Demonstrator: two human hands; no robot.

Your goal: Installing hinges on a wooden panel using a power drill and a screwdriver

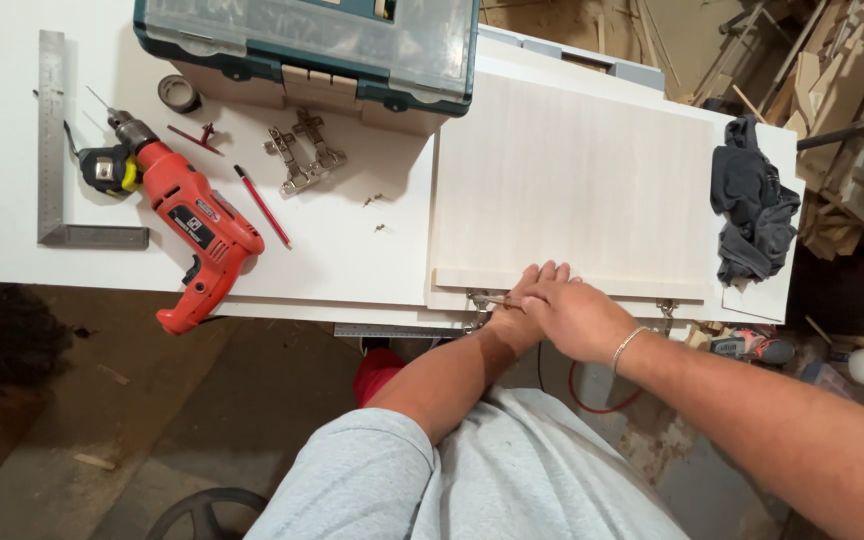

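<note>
Both my hands meet at the near edge of a pale wood panel [572, 170] lying on the white table [352, 250]. My left hand [514, 318] is mostly covered; a thin metal shaft [490, 298] sticks out of it to the left, toward a metal hinge [476, 306] on the panel's edge. My right hand [574, 312], with a bracelet at the wrist, lies over the left, and fingertips rest on a narrow wood strip [472, 277]. Whether the right hand grips anything is hidden. A second hinge [666, 312] sits further right on the same edge.
On the table's left lie a red power drill [197, 225], a tape measure [104, 168], a steel square [52, 150], a red pencil [262, 207], loose hinges [304, 152] and a tape roll [179, 93]. A teal toolbox [312, 45] stands behind, a dark cloth [752, 200] at right.
</note>
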